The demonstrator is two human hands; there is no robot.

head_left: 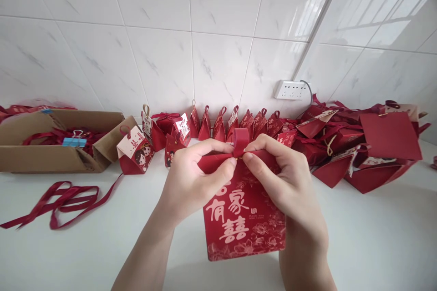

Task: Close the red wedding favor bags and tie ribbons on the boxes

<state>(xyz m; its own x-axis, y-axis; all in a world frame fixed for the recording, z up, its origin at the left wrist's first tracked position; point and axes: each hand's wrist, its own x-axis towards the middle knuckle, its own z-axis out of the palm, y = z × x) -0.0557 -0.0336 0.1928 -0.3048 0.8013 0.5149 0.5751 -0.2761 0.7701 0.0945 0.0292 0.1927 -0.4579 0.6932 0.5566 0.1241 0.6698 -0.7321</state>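
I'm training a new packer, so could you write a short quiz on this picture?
1. True or false: the left hand and the right hand both hold the same printed red box.
2. What colour is the clip seen in the cardboard box? (a) green (b) blue (c) yellow
3. Fill in: a loose red ribbon lies on the person's ____ side.

Key: 1. True; 2. b; 3. left

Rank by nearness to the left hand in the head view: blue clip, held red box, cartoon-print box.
1. Held red box: in the left hand's grip.
2. Cartoon-print box: beyond that hand, to its left.
3. Blue clip: farther left, at the cardboard box.
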